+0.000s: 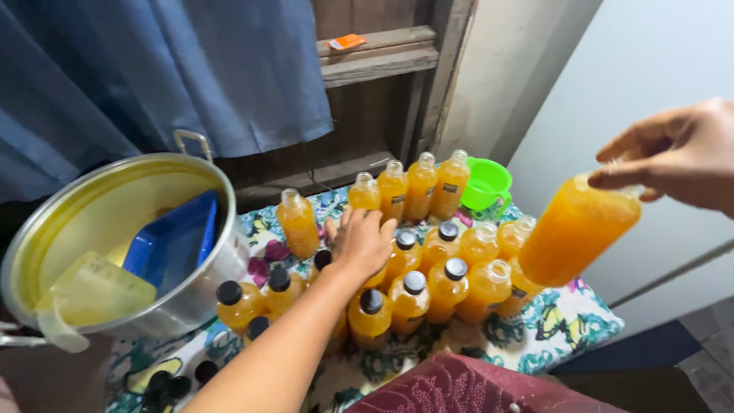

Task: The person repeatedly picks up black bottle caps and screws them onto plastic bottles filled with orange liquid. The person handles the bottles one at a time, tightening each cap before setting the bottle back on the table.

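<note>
My right hand (677, 153) holds an uncapped bottle of orange juice (573, 229) by its neck, tilted, above the right side of the table. My left hand (362, 241) reaches forward and rests on top of a bottle hidden under its palm, in the middle of a cluster of orange juice bottles (428, 283). Several of these have black caps (414, 281). Others, in the back row (419, 183), are uncapped. One uncapped bottle (298, 223) stands apart at the left.
A large metal pot (115, 191) at the left holds a blue scoop (174, 241) and a clear measuring jug (88, 294). A green funnel (486, 183) sits behind the bottles. The table has a floral cloth (562, 325). Loose black caps (164, 382) lie near the front left.
</note>
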